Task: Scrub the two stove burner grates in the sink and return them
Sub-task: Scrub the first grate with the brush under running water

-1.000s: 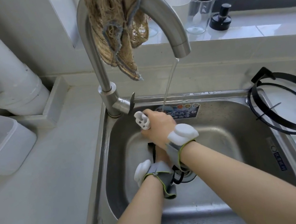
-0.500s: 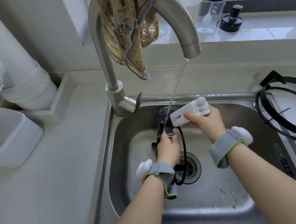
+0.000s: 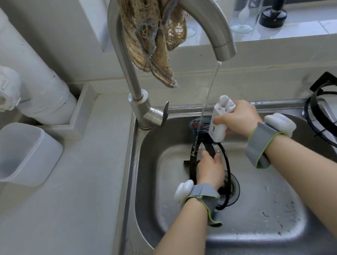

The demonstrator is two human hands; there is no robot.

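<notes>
– Black round wire burner grate (image 3: 210, 150): where is it?
– In the stainless steel sink (image 3: 263, 205), stood on edge over the drain. A thin stream of water (image 3: 210, 90) from the curved steel faucet (image 3: 129, 67) falls onto its upper part.
– What are the hands doing?
– The left hand (image 3: 210, 169) is curled round the grate's rim, holding it upright. The right hand (image 3: 241, 118), at 1 o'clock from the left, grips a white plastic brush handle (image 3: 221, 123) just above the grate; whether it touches, I cannot tell.
– And the other grate?
– A second black ring grate (image 3: 325, 82) lies flat on the pale grey counter (image 3: 58, 233), at 3 o'clock from the sink.
– Anything else?
– A frayed tan mesh cloth (image 3: 152, 30) hangs over the faucet. A white plastic tub (image 3: 13, 156) sits at 9 o'clock.
</notes>
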